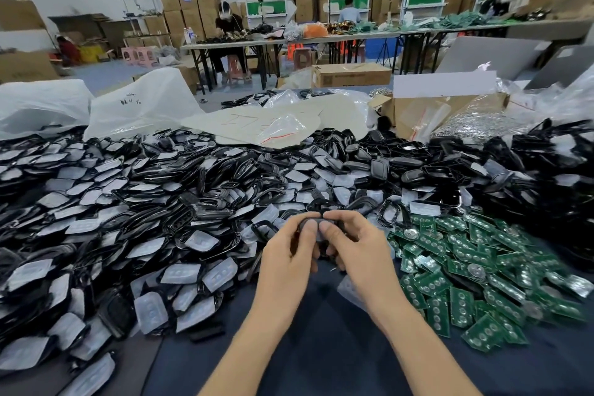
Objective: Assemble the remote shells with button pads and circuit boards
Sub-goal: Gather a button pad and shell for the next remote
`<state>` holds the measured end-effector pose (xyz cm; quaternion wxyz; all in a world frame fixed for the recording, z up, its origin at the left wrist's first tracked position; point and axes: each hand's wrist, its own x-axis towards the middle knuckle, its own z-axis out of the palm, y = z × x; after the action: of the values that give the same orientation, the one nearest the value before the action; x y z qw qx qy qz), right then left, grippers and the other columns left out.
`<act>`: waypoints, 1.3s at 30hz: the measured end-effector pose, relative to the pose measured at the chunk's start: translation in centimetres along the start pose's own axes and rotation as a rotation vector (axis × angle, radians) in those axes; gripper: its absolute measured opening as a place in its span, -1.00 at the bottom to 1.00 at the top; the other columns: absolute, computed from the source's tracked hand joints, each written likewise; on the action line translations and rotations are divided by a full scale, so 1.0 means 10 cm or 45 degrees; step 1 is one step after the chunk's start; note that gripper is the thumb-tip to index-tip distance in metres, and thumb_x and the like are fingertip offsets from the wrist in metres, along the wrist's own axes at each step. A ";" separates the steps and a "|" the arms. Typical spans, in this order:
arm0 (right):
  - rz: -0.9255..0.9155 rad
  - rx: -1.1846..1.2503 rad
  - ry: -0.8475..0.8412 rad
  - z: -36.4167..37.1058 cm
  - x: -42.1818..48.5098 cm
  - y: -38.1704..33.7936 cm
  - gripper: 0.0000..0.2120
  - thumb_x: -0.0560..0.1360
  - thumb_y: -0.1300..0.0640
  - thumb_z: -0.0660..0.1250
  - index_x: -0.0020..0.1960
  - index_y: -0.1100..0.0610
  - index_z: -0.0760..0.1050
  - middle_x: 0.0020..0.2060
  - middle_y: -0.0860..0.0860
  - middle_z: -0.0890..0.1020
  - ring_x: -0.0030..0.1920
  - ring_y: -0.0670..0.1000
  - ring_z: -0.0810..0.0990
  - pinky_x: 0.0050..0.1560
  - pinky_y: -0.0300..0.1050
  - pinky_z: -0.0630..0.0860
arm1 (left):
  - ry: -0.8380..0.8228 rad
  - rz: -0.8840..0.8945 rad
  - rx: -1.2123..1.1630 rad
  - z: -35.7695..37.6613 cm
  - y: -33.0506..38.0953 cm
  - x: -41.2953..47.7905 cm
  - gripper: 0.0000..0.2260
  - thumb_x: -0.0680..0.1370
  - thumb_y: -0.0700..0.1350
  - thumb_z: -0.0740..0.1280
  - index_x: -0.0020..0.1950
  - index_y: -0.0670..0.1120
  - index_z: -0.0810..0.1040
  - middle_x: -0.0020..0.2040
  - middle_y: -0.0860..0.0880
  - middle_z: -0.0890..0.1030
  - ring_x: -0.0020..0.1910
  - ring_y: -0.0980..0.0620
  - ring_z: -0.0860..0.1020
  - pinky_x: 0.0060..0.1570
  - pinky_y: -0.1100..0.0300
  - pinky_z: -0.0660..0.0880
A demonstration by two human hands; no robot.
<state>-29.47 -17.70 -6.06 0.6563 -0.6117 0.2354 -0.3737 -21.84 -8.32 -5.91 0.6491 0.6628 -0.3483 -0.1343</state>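
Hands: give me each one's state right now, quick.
Left hand: closed, pinching the black remote shell at its left end.
Right hand: closed, pinching the same shell at its right end.

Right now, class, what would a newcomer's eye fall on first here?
A vast heap of black shells and clear button pads covers the left and middle of the table. At the right lie piled green circuit boards. In front, the left hand and right hand together grip one small black piece.
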 end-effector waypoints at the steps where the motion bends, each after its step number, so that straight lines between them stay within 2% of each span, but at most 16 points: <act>1: 0.029 0.112 0.017 0.04 -0.02 -0.01 -0.90 0.58 0.26 0.40 0.04 0.09 0.62 -0.40 -0.07 0.63 -0.43 -0.13 0.52 -0.47 -0.29 0.42 | 0.039 0.004 -0.081 0.05 0.04 -0.01 -0.80 0.69 -0.09 0.25 0.08 0.12 0.66 -0.34 0.04 0.60 -0.42 0.11 0.47 -0.39 0.28 0.44; 4: 0.136 0.443 0.042 0.16 -0.11 -0.03 -0.88 0.60 0.27 0.35 0.11 0.16 0.62 -0.41 0.00 0.58 -0.46 -0.09 0.50 -0.49 -0.25 0.43 | 0.129 -0.033 -0.318 0.16 0.14 -0.07 -0.80 0.68 -0.11 0.28 0.07 0.11 0.69 -0.33 0.05 0.63 -0.38 0.13 0.54 -0.37 0.27 0.48; 7: 0.238 0.610 0.048 0.22 -0.19 -0.04 -0.89 0.60 0.22 0.37 0.08 0.16 0.65 -0.23 0.09 0.69 -0.31 -0.04 0.63 -0.38 -0.23 0.54 | 0.174 -0.068 -0.359 0.20 0.16 -0.12 -0.80 0.68 -0.09 0.27 0.06 0.13 0.68 -0.20 0.06 0.70 -0.24 0.16 0.62 -0.28 0.27 0.54; 9: 0.227 0.580 0.027 0.22 -0.23 -0.04 -0.89 0.60 0.19 0.37 0.02 0.15 0.68 -0.24 0.13 0.64 -0.34 -0.03 0.58 -0.40 -0.23 0.52 | 0.164 -0.076 -0.378 0.17 0.16 -0.15 -0.81 0.67 -0.09 0.29 0.04 0.14 0.67 -0.28 0.09 0.65 -0.32 0.19 0.57 -0.34 0.30 0.49; 13: 0.157 0.514 -0.001 0.19 -0.30 -0.05 -0.79 0.62 0.22 0.34 -0.10 0.09 0.71 -0.40 0.07 0.54 -0.46 -0.06 0.48 -0.46 -0.21 0.47 | 0.146 -0.077 -0.324 0.09 0.17 -0.20 -0.84 0.65 -0.08 0.34 0.01 0.14 0.69 -0.39 0.09 0.59 -0.43 0.17 0.48 -0.43 0.31 0.44; 16: 0.130 0.496 -0.011 0.22 -0.36 -0.07 -0.82 0.62 0.23 0.34 -0.07 0.11 0.71 -0.41 0.06 0.53 -0.43 -0.05 0.49 -0.45 -0.19 0.48 | 0.179 -0.095 -0.349 0.08 0.16 -0.23 -0.83 0.66 -0.06 0.32 0.02 0.12 0.70 -0.40 0.07 0.55 -0.42 0.13 0.44 -0.45 0.27 0.41; 19: 0.137 0.507 -0.006 0.23 -0.39 -0.07 -0.84 0.61 0.21 0.35 -0.03 0.12 0.71 -0.36 0.06 0.56 -0.40 -0.07 0.51 -0.44 -0.19 0.49 | 0.171 -0.065 -0.334 0.08 0.16 -0.29 -0.78 0.69 -0.03 0.25 0.05 0.11 0.70 -0.34 0.10 0.60 -0.38 0.16 0.45 -0.43 0.27 0.41; 23: 0.158 0.517 -0.018 0.21 -0.44 -0.04 -0.82 0.62 0.21 0.34 -0.06 0.11 0.72 -0.34 0.06 0.59 -0.39 -0.07 0.53 -0.40 -0.20 0.51 | 0.137 -0.056 -0.266 0.05 0.14 -0.36 -0.72 0.71 -0.03 0.20 0.04 0.15 0.70 -0.35 0.08 0.58 -0.35 0.14 0.47 -0.43 0.26 0.41; 26: 0.158 0.402 -0.013 0.15 -0.44 -0.03 -0.81 0.61 0.25 0.34 -0.09 0.12 0.70 -0.37 0.07 0.56 -0.38 -0.05 0.52 -0.31 -0.15 0.52 | 0.080 -0.075 -0.222 -0.02 0.13 -0.40 -0.69 0.71 -0.09 0.18 0.00 0.14 0.70 -0.37 0.11 0.57 -0.39 0.20 0.45 -0.44 0.34 0.38; 30: 0.058 -0.080 -0.037 0.05 -0.41 -0.04 -0.86 0.61 0.24 0.36 -0.04 0.06 0.66 -0.44 -0.05 0.62 -0.43 -0.12 0.55 -0.35 -0.30 0.49 | -0.029 -0.163 -0.060 -0.13 0.09 -0.39 -0.67 0.73 -0.15 0.14 -0.02 0.05 0.67 -0.39 0.07 0.53 -0.41 0.14 0.43 -0.47 0.33 0.35; 32: 0.039 -0.209 -0.061 0.02 -0.40 -0.05 -0.87 0.61 0.20 0.36 -0.03 0.02 0.63 -0.34 -0.07 0.66 -0.43 -0.16 0.58 -0.37 -0.31 0.50 | -0.077 -0.213 0.024 -0.19 0.08 -0.37 -0.69 0.73 -0.17 0.13 0.01 0.03 0.65 -0.40 0.08 0.53 -0.44 0.13 0.43 -0.50 0.30 0.35; 35: 0.034 -0.283 -0.090 -0.05 -0.41 -0.07 -0.94 0.64 0.00 0.31 0.07 -0.09 0.56 -0.08 -0.16 0.66 -0.38 -0.14 0.60 -0.31 -0.29 0.51 | -0.147 -0.322 0.122 -0.29 0.08 -0.35 -0.77 0.72 -0.17 0.15 0.09 -0.04 0.60 -0.44 0.08 0.54 -0.52 0.13 0.42 -0.58 0.24 0.33; 39: -0.057 -0.323 -0.010 -0.27 -0.40 -0.14 -0.90 0.67 -0.12 0.22 0.14 -0.21 0.48 -0.07 -0.34 0.59 -0.35 -0.14 0.59 -0.29 -0.31 0.53 | -0.284 -0.487 0.323 -0.41 0.06 -0.34 -0.85 0.69 -0.16 0.19 0.07 -0.02 0.55 -0.45 0.04 0.59 -0.55 0.12 0.44 -0.60 0.26 0.36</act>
<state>-34.28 -16.24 -5.67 0.5662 -0.6963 0.2645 -0.3530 -21.90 -2.99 -5.80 0.4811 0.7738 -0.3001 -0.2824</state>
